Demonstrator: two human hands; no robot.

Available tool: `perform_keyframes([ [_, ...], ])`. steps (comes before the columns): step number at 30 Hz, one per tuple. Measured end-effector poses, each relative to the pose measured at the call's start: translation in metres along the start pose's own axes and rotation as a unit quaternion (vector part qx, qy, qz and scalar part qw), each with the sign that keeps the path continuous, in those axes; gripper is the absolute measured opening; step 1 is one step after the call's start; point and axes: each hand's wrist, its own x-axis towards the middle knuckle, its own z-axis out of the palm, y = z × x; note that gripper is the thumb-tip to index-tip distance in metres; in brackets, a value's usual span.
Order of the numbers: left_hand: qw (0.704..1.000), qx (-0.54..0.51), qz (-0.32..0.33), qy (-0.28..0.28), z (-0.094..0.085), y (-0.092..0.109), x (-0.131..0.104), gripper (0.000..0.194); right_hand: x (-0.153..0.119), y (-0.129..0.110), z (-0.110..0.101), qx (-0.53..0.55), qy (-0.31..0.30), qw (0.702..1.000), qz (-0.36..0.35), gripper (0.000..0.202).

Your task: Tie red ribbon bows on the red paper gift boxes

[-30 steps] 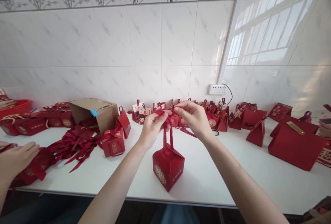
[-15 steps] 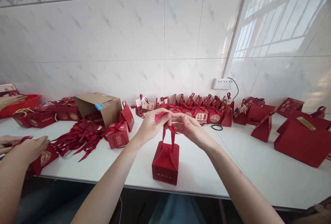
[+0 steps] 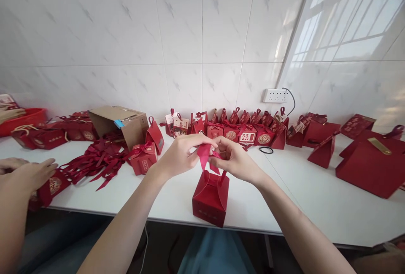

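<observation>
A small red box (image 3: 210,201) with curved top flaps stands near the front edge of the white table (image 3: 171,200). Red ribbon (image 3: 204,155) rises from its top into my fingers. My left hand (image 3: 183,153) pinches the ribbon above the box, its fingertips meeting those of my right hand. From the other side, my right hand (image 3: 236,158) has curled fingers closed on the same ribbon. Part of the ribbon is hidden behind the fingers.
Red gift boxes (image 3: 230,132) line the wall. A heap of ribbons (image 3: 98,160) lies by an open cardboard box (image 3: 134,130). At the left, another person's hands (image 3: 34,177) hold a red box. Larger red boxes (image 3: 370,166) stand right.
The red box has shifted slightly right and turned. My hands have changed their hold on the ribbon, and its loose ends now hang between them. The view has tilted down.
</observation>
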Motion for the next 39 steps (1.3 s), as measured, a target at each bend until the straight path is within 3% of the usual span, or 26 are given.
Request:
perform_keyframes([
  [5,0.995,0.014,0.087,0.039,0.011,-0.004,-0.003,0.018,-0.01,-0.007,0.009,-0.096,0.127,0.987,0.008,0.008],
  [10,0.991,-0.028,0.08,0.102,0.02,-0.008,-0.004,0.017,-0.012,-0.013,0.006,0.117,0.108,0.987,0.026,0.018],
  [14,0.991,-0.029,0.033,0.126,0.028,-0.003,-0.006,0.016,-0.005,-0.008,0.009,0.244,0.211,0.946,0.034,0.023],
  [16,0.982,-0.044,-0.021,0.185,0.036,0.0,-0.01,0.016,-0.001,-0.005,0.013,0.279,0.268,0.922,0.015,0.023],
  [19,0.936,-0.12,-0.134,0.302,0.05,0.001,-0.019,0.018,-0.001,0.0,0.016,0.308,0.335,0.89,-0.017,0.039],
  [21,0.896,-0.195,-0.191,0.351,0.058,-0.003,-0.026,0.021,-0.006,0.004,0.015,0.307,0.368,0.878,-0.021,0.046],
  [24,0.839,-0.286,-0.254,0.387,0.064,-0.012,-0.039,0.022,-0.021,0.013,0.01,0.307,0.407,0.86,0.002,0.055],
  [27,0.801,-0.313,-0.313,0.403,0.063,-0.025,-0.056,0.022,-0.042,0.025,0.004,0.278,0.454,0.846,0.029,0.063],
  [30,0.794,-0.277,-0.356,0.408,0.058,-0.041,-0.083,0.027,-0.071,0.038,-0.003,0.201,0.501,0.84,0.053,0.069],
  [32,0.814,-0.195,-0.383,0.391,0.05,-0.053,-0.107,0.031,-0.097,0.047,-0.011,0.134,0.524,0.837,0.081,0.071],
  [35,0.876,0.013,-0.402,0.267,0.033,-0.064,-0.14,0.027,-0.141,0.06,-0.032,0.013,0.529,0.837,0.142,0.073],
  [37,0.895,0.14,-0.388,0.17,0.022,-0.064,-0.15,0.023,-0.163,0.066,-0.048,-0.062,0.417,0.878,0.227,0.068],
  [39,0.9,0.236,-0.344,0.128,0.016,-0.058,-0.144,0.026,-0.17,0.068,-0.059,-0.138,0.254,0.91,0.297,0.051],
])
